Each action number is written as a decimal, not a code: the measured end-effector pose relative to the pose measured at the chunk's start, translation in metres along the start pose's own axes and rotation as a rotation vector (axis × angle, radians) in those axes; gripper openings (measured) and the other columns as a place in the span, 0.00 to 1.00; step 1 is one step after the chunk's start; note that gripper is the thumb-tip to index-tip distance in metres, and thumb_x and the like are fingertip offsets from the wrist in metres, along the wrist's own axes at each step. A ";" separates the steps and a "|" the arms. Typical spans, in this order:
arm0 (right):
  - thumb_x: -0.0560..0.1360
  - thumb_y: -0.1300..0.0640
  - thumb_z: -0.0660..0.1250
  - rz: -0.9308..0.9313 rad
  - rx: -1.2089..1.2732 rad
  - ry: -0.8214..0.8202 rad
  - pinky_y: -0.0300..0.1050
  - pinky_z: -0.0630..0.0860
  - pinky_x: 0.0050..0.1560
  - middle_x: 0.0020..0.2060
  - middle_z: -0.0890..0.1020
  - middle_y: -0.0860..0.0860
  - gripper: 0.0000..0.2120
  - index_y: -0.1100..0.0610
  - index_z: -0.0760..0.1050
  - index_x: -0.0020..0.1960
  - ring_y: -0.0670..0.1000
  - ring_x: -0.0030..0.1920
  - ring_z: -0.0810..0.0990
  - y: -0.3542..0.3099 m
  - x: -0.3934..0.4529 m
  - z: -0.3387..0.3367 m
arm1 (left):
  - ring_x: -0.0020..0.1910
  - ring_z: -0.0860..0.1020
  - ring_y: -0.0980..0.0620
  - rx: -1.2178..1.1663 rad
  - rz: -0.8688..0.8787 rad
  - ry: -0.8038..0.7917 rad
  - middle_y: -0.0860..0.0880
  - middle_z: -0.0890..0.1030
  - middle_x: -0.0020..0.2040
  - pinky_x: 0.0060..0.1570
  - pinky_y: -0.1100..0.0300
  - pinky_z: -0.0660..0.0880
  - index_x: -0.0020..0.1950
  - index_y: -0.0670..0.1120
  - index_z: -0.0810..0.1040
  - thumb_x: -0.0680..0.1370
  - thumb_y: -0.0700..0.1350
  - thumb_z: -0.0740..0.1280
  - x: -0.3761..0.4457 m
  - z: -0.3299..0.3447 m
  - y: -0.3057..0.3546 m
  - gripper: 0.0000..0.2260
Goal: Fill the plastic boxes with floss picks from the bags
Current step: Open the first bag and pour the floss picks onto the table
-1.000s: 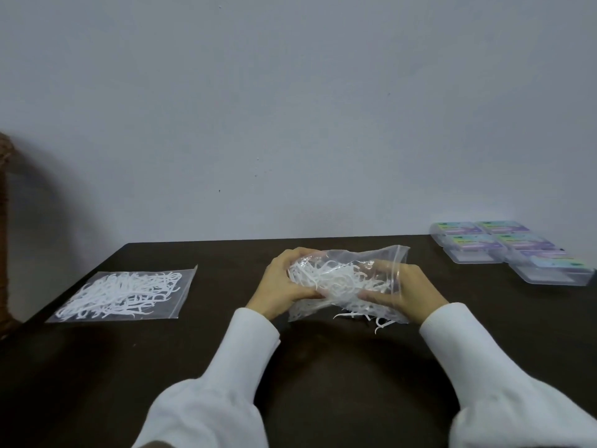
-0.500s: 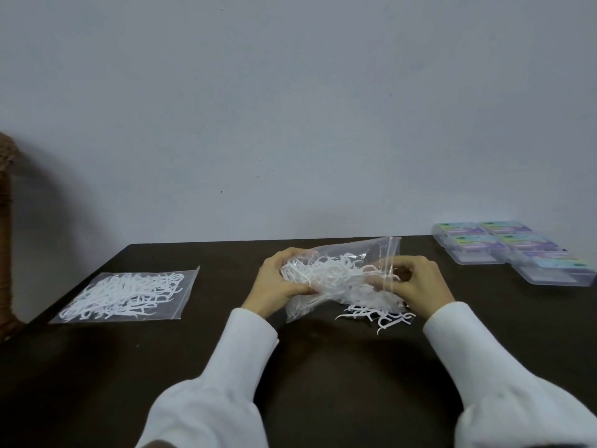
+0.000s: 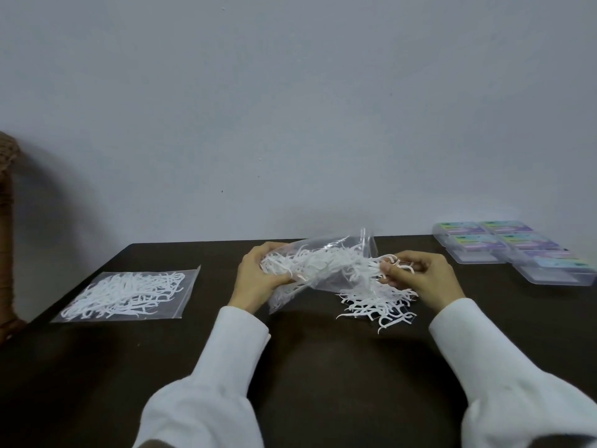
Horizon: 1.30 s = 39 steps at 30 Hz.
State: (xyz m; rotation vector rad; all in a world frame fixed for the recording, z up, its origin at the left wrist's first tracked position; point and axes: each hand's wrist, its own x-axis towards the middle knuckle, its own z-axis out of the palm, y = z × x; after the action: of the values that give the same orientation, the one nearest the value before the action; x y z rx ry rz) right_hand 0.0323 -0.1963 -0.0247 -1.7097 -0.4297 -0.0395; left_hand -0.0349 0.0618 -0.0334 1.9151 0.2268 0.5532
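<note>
I have my left hand gripping the closed bottom end of the clear bag, tipped so its mouth faces right, and my right hand at that mouth with fingers curled around a small bunch of floss picks. A loose heap of picks lies on the dark table just below the bag mouth, beside my right hand. A second bag, flat and full, lies well apart to the left, and the plastic boxes sit clustered at the far right edge, lids apparently closed, none filled as far as I can see. I judge the picks to be very light, thin and springy, with hooked ends that snag one another, so they will come out in tangled clumps rather than singly; a gentle pinch across a bundle of handles should lift them best, and squeezing hard could bend them. The bag film is soft and slick, so I would hold it by a gathered fold at the bottom corner, not by a flat face. The boxes look stiff and light; they may slide when pressed, so one hand should steady each.
</note>
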 end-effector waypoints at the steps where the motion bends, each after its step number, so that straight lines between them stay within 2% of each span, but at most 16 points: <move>1: 0.67 0.60 0.74 0.007 0.009 0.012 0.35 0.79 0.37 0.33 0.84 0.52 0.04 0.56 0.81 0.41 0.49 0.35 0.84 0.001 0.002 -0.002 | 0.57 0.76 0.50 -0.013 -0.008 0.028 0.48 0.77 0.58 0.53 0.58 0.77 0.58 0.49 0.75 0.67 0.37 0.77 0.001 -0.002 -0.001 0.22; 5: 0.65 0.58 0.74 0.051 0.071 0.016 0.41 0.82 0.42 0.33 0.84 0.55 0.07 0.58 0.80 0.41 0.54 0.38 0.84 0.005 0.006 -0.009 | 0.57 0.76 0.50 -0.080 -0.046 0.124 0.49 0.78 0.58 0.52 0.58 0.76 0.57 0.50 0.76 0.66 0.35 0.76 0.002 -0.006 -0.005 0.22; 9: 0.66 0.59 0.73 0.086 0.087 0.018 0.41 0.81 0.44 0.36 0.84 0.56 0.06 0.58 0.80 0.42 0.54 0.39 0.85 0.009 0.007 -0.012 | 0.55 0.75 0.52 -0.119 -0.054 0.199 0.50 0.77 0.57 0.46 0.66 0.73 0.58 0.48 0.76 0.66 0.36 0.77 0.003 -0.008 -0.006 0.23; 14: 0.70 0.63 0.71 0.182 0.087 -0.014 0.33 0.79 0.35 0.39 0.83 0.59 0.05 0.61 0.79 0.46 0.49 0.36 0.84 0.011 0.010 -0.018 | 0.57 0.75 0.49 -0.155 -0.069 0.316 0.49 0.77 0.59 0.54 0.56 0.76 0.57 0.48 0.77 0.67 0.37 0.76 0.005 -0.009 -0.005 0.21; 17: 0.70 0.58 0.72 0.163 -0.199 -0.086 0.35 0.75 0.37 0.39 0.83 0.56 0.02 0.56 0.79 0.41 0.47 0.37 0.82 0.016 0.007 -0.017 | 0.56 0.76 0.50 -0.188 -0.075 0.333 0.49 0.78 0.57 0.53 0.55 0.76 0.58 0.46 0.78 0.67 0.35 0.76 0.004 -0.010 -0.004 0.21; 19: 0.71 0.56 0.72 0.082 -0.403 -0.123 0.30 0.70 0.39 0.40 0.83 0.49 0.02 0.53 0.80 0.41 0.43 0.42 0.79 0.017 0.004 -0.012 | 0.55 0.77 0.50 -0.216 -0.074 0.300 0.50 0.78 0.56 0.52 0.55 0.77 0.58 0.45 0.78 0.67 0.35 0.76 0.003 -0.008 -0.002 0.21; 21: 0.70 0.56 0.73 0.022 -0.492 -0.139 0.28 0.69 0.40 0.41 0.82 0.48 0.02 0.51 0.80 0.43 0.44 0.45 0.78 0.018 0.002 -0.008 | 0.52 0.77 0.54 -0.224 -0.072 0.255 0.51 0.79 0.55 0.46 0.62 0.77 0.59 0.46 0.78 0.67 0.35 0.76 0.001 -0.005 0.001 0.22; 22: 0.70 0.55 0.73 0.009 -0.512 -0.134 0.30 0.70 0.44 0.41 0.82 0.47 0.04 0.49 0.79 0.43 0.45 0.46 0.79 0.017 0.002 -0.007 | 0.50 0.77 0.56 -0.229 -0.065 0.227 0.52 0.79 0.54 0.42 0.66 0.76 0.59 0.46 0.77 0.67 0.35 0.76 0.000 -0.004 0.002 0.22; 24: 0.70 0.52 0.73 -0.044 -0.564 -0.099 0.43 0.74 0.54 0.40 0.82 0.44 0.06 0.44 0.77 0.44 0.46 0.48 0.80 0.017 0.002 -0.006 | 0.48 0.77 0.59 -0.259 -0.042 0.165 0.54 0.79 0.51 0.36 0.71 0.75 0.57 0.46 0.78 0.67 0.34 0.75 -0.003 -0.002 0.006 0.20; 26: 0.71 0.50 0.71 -0.111 -0.629 -0.076 0.54 0.71 0.61 0.38 0.81 0.39 0.06 0.41 0.76 0.44 0.44 0.46 0.80 0.015 0.001 -0.004 | 0.48 0.77 0.60 -0.297 -0.019 0.109 0.55 0.79 0.49 0.35 0.74 0.74 0.54 0.48 0.78 0.68 0.34 0.74 -0.005 0.000 0.009 0.18; 30: 0.72 0.56 0.71 -0.159 -0.673 -0.089 0.56 0.71 0.61 0.36 0.79 0.38 0.10 0.41 0.75 0.41 0.44 0.44 0.79 0.012 -0.002 -0.002 | 0.54 0.78 0.55 -0.344 -0.025 0.027 0.51 0.79 0.55 0.45 0.67 0.77 0.58 0.48 0.77 0.68 0.35 0.74 -0.006 0.003 0.011 0.20; 32: 0.71 0.60 0.71 -0.241 -0.633 -0.051 0.46 0.73 0.58 0.37 0.79 0.41 0.11 0.43 0.76 0.41 0.44 0.43 0.78 0.010 -0.003 0.000 | 0.58 0.76 0.52 -0.339 -0.017 -0.002 0.50 0.78 0.58 0.50 0.64 0.76 0.61 0.47 0.76 0.67 0.35 0.75 -0.007 0.005 0.011 0.24; 34: 0.71 0.65 0.70 -0.314 -0.477 0.035 0.29 0.72 0.50 0.39 0.80 0.46 0.10 0.50 0.77 0.42 0.43 0.42 0.78 0.005 -0.005 0.002 | 0.60 0.73 0.54 -0.306 0.016 -0.021 0.54 0.75 0.59 0.50 0.70 0.73 0.63 0.50 0.74 0.66 0.35 0.75 -0.008 0.006 0.012 0.27; 35: 0.72 0.66 0.69 -0.326 -0.369 0.079 0.25 0.71 0.48 0.40 0.81 0.47 0.09 0.52 0.77 0.43 0.42 0.41 0.78 0.001 -0.006 0.003 | 0.61 0.70 0.56 -0.289 0.020 -0.026 0.55 0.73 0.61 0.52 0.69 0.71 0.65 0.52 0.72 0.66 0.35 0.76 -0.009 0.007 0.014 0.30; 37: 0.73 0.67 0.66 -0.313 -0.121 0.119 0.29 0.74 0.47 0.41 0.81 0.48 0.09 0.53 0.76 0.43 0.42 0.41 0.78 -0.007 -0.007 0.004 | 0.63 0.67 0.56 -0.290 0.000 -0.034 0.55 0.68 0.64 0.59 0.64 0.68 0.69 0.53 0.66 0.65 0.34 0.77 -0.009 0.008 0.015 0.37; 39: 0.73 0.67 0.66 -0.308 -0.004 0.137 0.32 0.75 0.44 0.41 0.79 0.49 0.11 0.51 0.74 0.43 0.41 0.40 0.77 -0.013 -0.009 0.005 | 0.63 0.65 0.56 -0.302 -0.033 -0.034 0.55 0.65 0.64 0.60 0.62 0.66 0.72 0.52 0.62 0.64 0.34 0.77 -0.009 0.010 0.016 0.42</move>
State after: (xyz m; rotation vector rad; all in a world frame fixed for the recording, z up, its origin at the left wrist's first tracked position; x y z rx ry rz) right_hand 0.0190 -0.1923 -0.0162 -1.6197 -0.5861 -0.3788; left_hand -0.0400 0.0432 -0.0242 1.6233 0.1432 0.5019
